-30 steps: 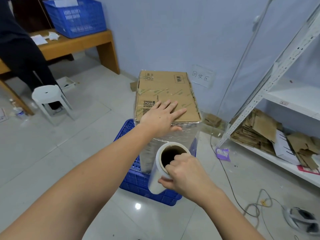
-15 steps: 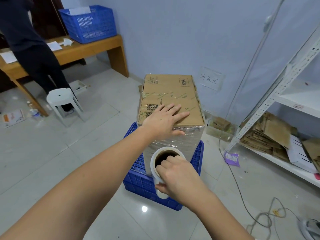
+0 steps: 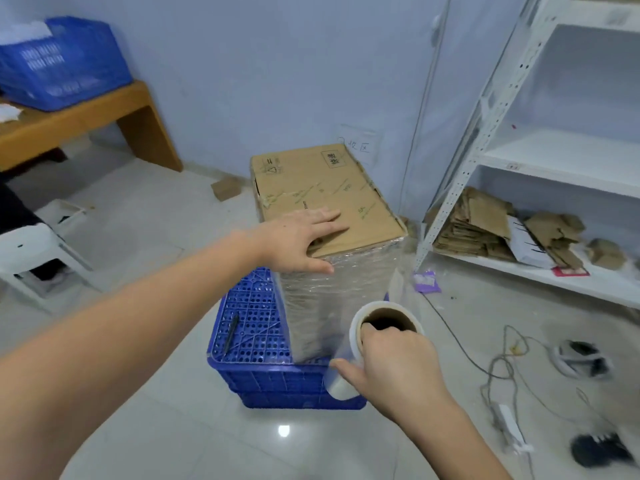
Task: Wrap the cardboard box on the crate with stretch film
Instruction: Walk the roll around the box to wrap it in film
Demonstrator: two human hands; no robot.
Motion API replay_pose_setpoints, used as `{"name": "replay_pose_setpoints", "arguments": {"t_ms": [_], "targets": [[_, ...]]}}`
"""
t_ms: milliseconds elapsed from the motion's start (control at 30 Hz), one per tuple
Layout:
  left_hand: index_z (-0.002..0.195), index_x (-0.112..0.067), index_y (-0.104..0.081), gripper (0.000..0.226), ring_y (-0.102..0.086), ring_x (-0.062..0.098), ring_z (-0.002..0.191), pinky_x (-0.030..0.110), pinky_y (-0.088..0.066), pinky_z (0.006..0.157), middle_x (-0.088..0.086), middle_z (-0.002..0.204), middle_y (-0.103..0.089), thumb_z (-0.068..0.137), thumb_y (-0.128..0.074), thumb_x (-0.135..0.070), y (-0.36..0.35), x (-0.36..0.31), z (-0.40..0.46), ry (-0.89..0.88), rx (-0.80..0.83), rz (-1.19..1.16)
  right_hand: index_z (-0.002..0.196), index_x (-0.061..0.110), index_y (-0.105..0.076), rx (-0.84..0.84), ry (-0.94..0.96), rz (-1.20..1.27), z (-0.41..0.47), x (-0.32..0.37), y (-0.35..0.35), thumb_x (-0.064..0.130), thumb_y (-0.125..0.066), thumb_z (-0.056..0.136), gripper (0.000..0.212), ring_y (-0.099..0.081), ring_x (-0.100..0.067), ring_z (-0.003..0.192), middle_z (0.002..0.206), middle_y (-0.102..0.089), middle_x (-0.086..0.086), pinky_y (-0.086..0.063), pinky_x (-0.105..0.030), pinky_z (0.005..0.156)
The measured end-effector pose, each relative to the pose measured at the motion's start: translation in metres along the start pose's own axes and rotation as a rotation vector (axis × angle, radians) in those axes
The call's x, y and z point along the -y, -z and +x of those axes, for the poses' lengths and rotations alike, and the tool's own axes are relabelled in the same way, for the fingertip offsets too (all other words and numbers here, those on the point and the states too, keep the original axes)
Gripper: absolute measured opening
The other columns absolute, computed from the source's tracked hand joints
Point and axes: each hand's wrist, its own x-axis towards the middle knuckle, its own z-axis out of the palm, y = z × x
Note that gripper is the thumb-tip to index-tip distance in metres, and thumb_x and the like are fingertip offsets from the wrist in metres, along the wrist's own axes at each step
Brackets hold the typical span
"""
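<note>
While the left arm stretches forward across the view, the left hand (image 3: pixel 301 237) lies palm down on the near edge of the cardboard box (image 3: pixel 325 202), fingers straight and slightly spread over the top, the thumb reaching down over the front upper edge; its grip is apart, pressing flat and clasping nothing. Lower and to the right, the right hand (image 3: pixel 394 368) holds the stretch film roll (image 3: pixel 353 344) by its upper end: the fingers curl over the rim into the brown cardboard core and the thumb presses the outside of the roll, so that grip is clamped on the roll. The roll stands roughly upright, tilted a little, its open end facing the camera. The box is tall and brown, standing on end, with printed marks and strips of clear tape on its top face; its front and side faces are already covered in shiny, wrinkled film, while the top is bare cardboard. It stands on the blue crate (image 3: pixel 256 341), toward the crate's right side, and a dark pen (image 3: pixel 231 332) lies on the crate's perforated surface to the left of the box. The roll sits just beside the box's lower right front corner, in front of the crate's near right edge, well below the left hand. A sheet of clear film (image 3: pixel 398 282) shows faintly between the roll and the box's right corner. The crate rests on a glossy tiled floor (image 3: pixel 173 427).
</note>
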Motion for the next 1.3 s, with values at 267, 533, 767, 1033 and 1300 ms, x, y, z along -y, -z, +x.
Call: {"name": "replay_pose_setpoints", "arguments": {"t_ms": [267,533,767,1033,1300], "targets": [[0.164,-0.037,-0.016,0.087,-0.005,0.015,0.158,0.041,-0.009,0.129,-0.004,0.173,-0.006,0.092,-0.043,-0.079,-0.018,0.007,0.006,-0.043,-0.117,-0.028,0.105,0.023,-0.045,-0.093,-0.384,-0.058,-0.005,0.051,-0.02,0.05,-0.043,0.099,0.027,-0.06,-0.022,0.078,0.088,-0.064,0.004,-0.033,-0.033,0.062],[0.164,-0.033,-0.019,0.086,-0.007,0.018,0.159,0.039,-0.007,0.129,-0.002,0.172,-0.009,0.093,-0.044,-0.076,-0.021,0.007,0.008,-0.06,-0.144,-0.041,0.083,0.024,-0.037,-0.181,-0.46,-0.197,0.014,0.078,-0.028,0.08,-0.045,0.082,0.057,-0.039,-0.019,0.059,0.059,-0.043,0.006,-0.025,-0.031,0.058],[0.164,-0.033,-0.018,0.084,-0.005,0.017,0.159,0.037,-0.004,0.126,-0.003,0.173,-0.008,0.095,-0.044,-0.074,-0.017,0.003,0.004,-0.05,-0.135,-0.057,0.055,0.02,-0.046,-0.314,-0.195,-0.215,0.011,0.088,-0.046,0.046,-0.091,0.047,0.053,-0.02,-0.016,0.045,0.037,-0.039,0.002,-0.019,-0.026,0.047],[0.164,-0.032,-0.018,0.083,-0.005,0.016,0.159,0.036,-0.003,0.126,-0.003,0.172,-0.008,0.096,-0.044,-0.073,-0.015,0.001,0.001,-0.038,-0.136,-0.053,0.057,0.023,-0.046,-0.325,0.096,-0.147,0.014,0.089,-0.046,0.05,-0.083,0.05,0.046,-0.025,-0.015,0.052,0.044,-0.041,0.005,-0.024,-0.024,0.046],[0.163,-0.034,-0.022,0.082,-0.006,0.015,0.158,0.036,-0.005,0.126,-0.004,0.172,-0.009,0.095,-0.045,-0.073,-0.016,0.003,0.003,-0.035,-0.148,-0.068,0.058,0.024,-0.053,-0.316,0.171,-0.147,0.027,0.104,-0.046,0.052,-0.086,0.05,0.045,-0.026,-0.013,0.054,0.046,-0.045,0.007,-0.021,-0.022,0.054]]}}
